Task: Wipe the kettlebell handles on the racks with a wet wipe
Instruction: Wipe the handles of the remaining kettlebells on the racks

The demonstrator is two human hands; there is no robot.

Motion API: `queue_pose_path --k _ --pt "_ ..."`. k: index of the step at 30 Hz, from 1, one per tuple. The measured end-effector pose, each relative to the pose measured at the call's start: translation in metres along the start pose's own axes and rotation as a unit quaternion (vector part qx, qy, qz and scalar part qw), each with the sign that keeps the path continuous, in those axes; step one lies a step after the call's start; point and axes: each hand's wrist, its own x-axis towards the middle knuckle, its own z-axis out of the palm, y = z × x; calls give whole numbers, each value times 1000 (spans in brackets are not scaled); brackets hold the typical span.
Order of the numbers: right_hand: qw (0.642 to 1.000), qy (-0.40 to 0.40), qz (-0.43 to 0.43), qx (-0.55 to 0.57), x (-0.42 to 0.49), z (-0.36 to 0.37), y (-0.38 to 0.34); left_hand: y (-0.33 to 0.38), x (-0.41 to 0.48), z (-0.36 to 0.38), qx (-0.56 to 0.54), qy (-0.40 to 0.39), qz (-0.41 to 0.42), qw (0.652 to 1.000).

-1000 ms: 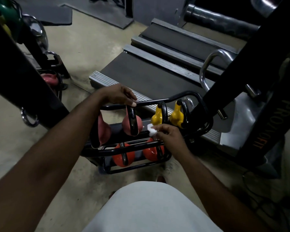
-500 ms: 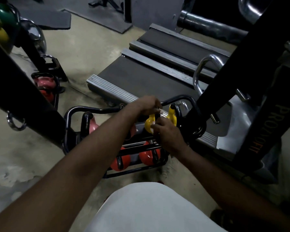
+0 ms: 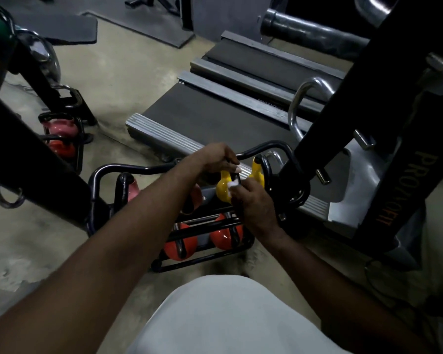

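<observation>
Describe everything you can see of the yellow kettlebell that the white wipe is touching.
The yellow kettlebell is glossy and smooth, with a highlight on its rounded body. Its neck rises toward a dark handle, mostly hidden by hands. It stands upright on the upper tier of the black tube rack, beside a second yellow kettlebell. The right hand holds a white wipe against its upper side; the left hand seems to grip the rack's bar just above.
</observation>
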Motion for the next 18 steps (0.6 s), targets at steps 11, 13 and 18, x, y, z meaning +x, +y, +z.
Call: queue_pose_path --k 11,13,18 --pt "963 12 217 161 -7 -1 14 -5 0 0 -20 10 -11 1000" --pt "941 18 265 209 9 -2 14 -2 0 0 -17 10 -14 1000" --pt "900 -61 346 257 -9 9 20 -3 0 1 -29 3 -21 999"
